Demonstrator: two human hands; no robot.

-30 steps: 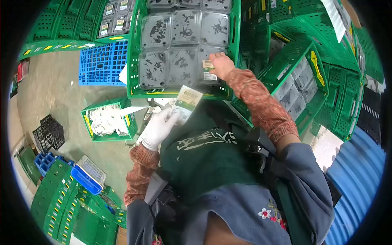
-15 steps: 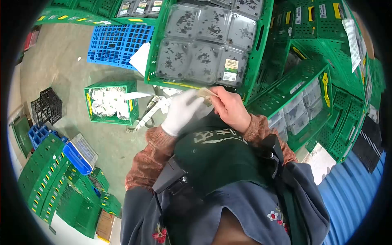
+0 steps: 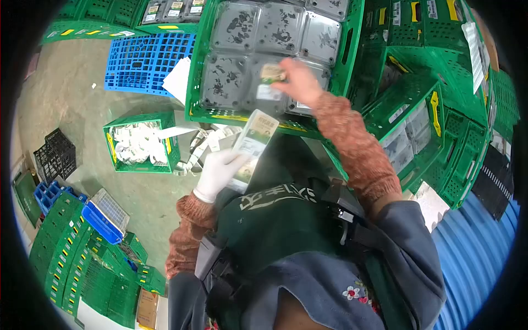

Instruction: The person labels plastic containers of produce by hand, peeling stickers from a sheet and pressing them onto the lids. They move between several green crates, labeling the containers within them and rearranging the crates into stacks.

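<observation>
My left hand (image 3: 218, 171), in a white glove, is closed on a strip of printed labels (image 3: 257, 133) in front of the dark apron. Bare and slightly blurred, my right hand (image 3: 301, 81) pinches the top of a single label (image 3: 271, 82) over the lower middle clear plastic box. Clear lidded boxes with dark contents (image 3: 237, 25) stand in rows inside a large green crate (image 3: 247, 119). Part of the lower right box is hidden behind my right hand and wrist.
Left of the large crate, a small green crate (image 3: 144, 170) holds white label rolls. A blue pallet (image 3: 144, 64) lies beyond it. More green crates (image 3: 423, 60) with boxes are stacked at the right. Black crates (image 3: 54, 156) and stacked green crates stand at the far left.
My hands have moved apart. My right hand has gone up over the boxes with a label, while my left hand has come down and now shows the label strip. The view has shifted slightly.
</observation>
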